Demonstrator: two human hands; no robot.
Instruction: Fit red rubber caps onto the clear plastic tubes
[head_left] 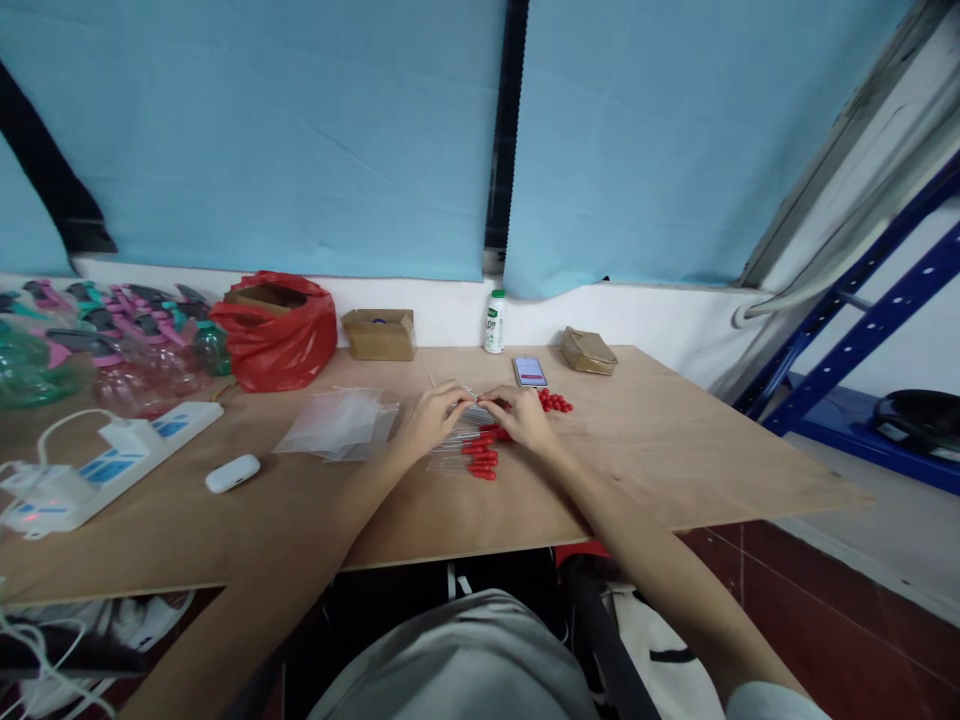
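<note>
My left hand (433, 413) and my right hand (521, 415) meet over the middle of the wooden table (675, 450). Both have fingers pinched on a small bundle of clear thin tubes (471, 412) held between them. Just below the hands lie several clear droppers with red bulbs (480, 460) in a row. A small heap of loose red bulbs (556, 402) sits just right of my right hand.
A pile of clear plastic bags (339, 423) lies left of my hands. A phone (529, 371), white bottle (494, 321), two small cardboard boxes (380, 334), red bag (277, 328), white earbud case (232, 473) and power strips (112, 455) also sit here. Blue shelving (870, 330) stands right.
</note>
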